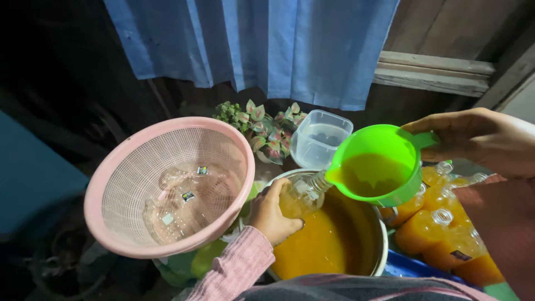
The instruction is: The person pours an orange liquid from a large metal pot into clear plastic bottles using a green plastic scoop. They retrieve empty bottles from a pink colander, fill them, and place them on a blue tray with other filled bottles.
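A large metal pot (381, 245), filled with orange liquid, is located at the lower centre of the view. A clear plastic bottle (301, 196) is held over the pot's near-left rim by the left hand (271, 214), whose fingers are wrapped closed around the bottle body. The bottle's long axis is tilted, with the neck pointing up and to the right. Its mouth is met by the spout of a green plastic jug (379, 164), which contains orange liquid and is tipped down to the left. The jug handle is gripped by the right hand (479, 139), fingers closed. Filled orange bottles (440, 228) are grouped just beside the pot's right side. A pink colander (170, 187) containing empty clear bottles is positioned left of the pot. Farther back, a clear plastic container (320, 137) and a leafy plant (267, 131) are seen before a blue curtain (262, 44).
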